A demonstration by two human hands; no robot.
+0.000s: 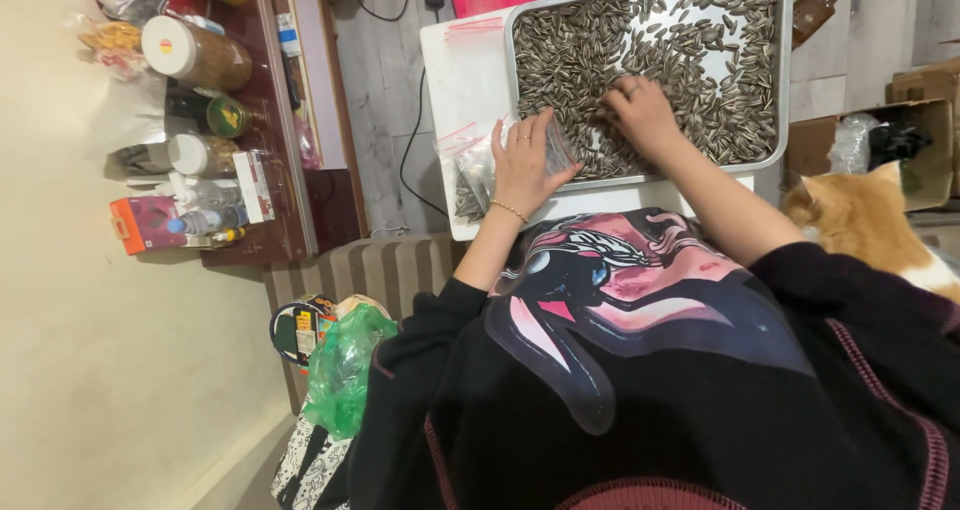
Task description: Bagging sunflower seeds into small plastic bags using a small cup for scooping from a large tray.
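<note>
Fingers of the left hand (524, 166) pinch a small clear bag (556, 153) open at the near rim of a metal tray (783, 70), while the right hand (640, 116) rests cupped, fingers curled, in the striped sunflower seeds (640, 40) spread across it, an orange cat (865, 220) sitting just beside the right arm.
</note>
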